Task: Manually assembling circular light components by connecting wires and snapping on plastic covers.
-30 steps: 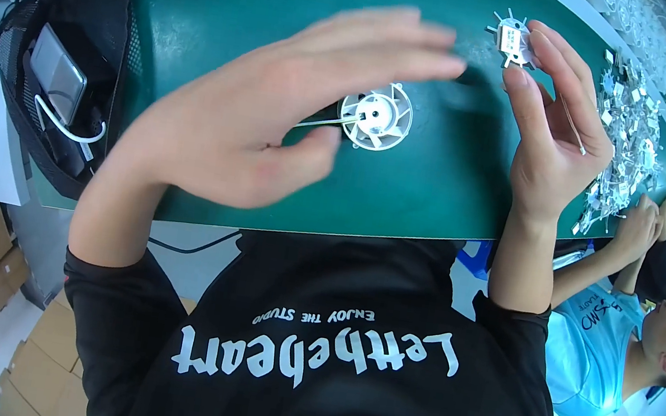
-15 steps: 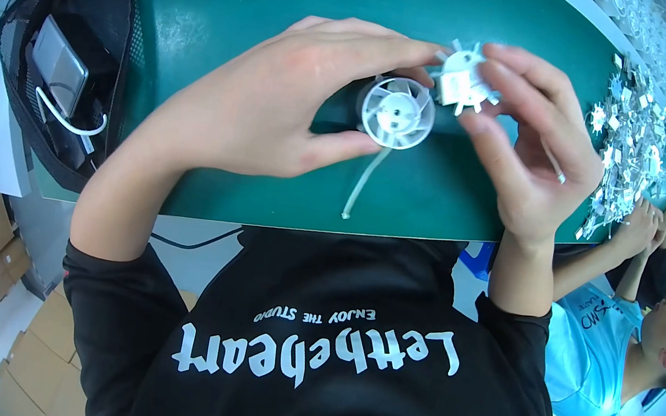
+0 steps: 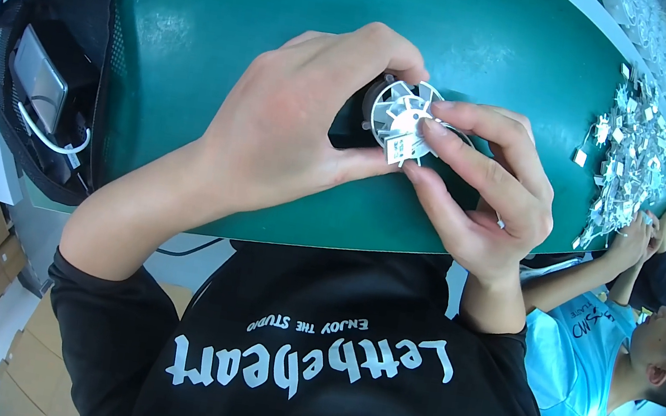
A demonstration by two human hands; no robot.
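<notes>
Above the middle of the green table (image 3: 205, 25), a white finned plastic wheel (image 3: 399, 114) sits pinched between both hands, with a small white spiked piece (image 3: 400, 147) pressed against its lower edge. At nine o'clock from the wheel, the left hand (image 3: 293, 129) wraps over it, its grip clamped on the rim with the thumb underneath and the fingers curled over the top (a dark part behind the wheel is mostly hidden). At four o'clock, the right hand (image 3: 480, 200) closes its grip on the spiked piece, forefinger and thumb tips touching it. Well out at three o'clock, a heap of small white parts (image 3: 629, 158) lies along the table's far side, and another person's hands (image 3: 642, 246) work near its lower end. Far off at nine o'clock, a black mesh bag (image 3: 36, 60) holds a grey device with a white cable (image 3: 50, 142).
</notes>
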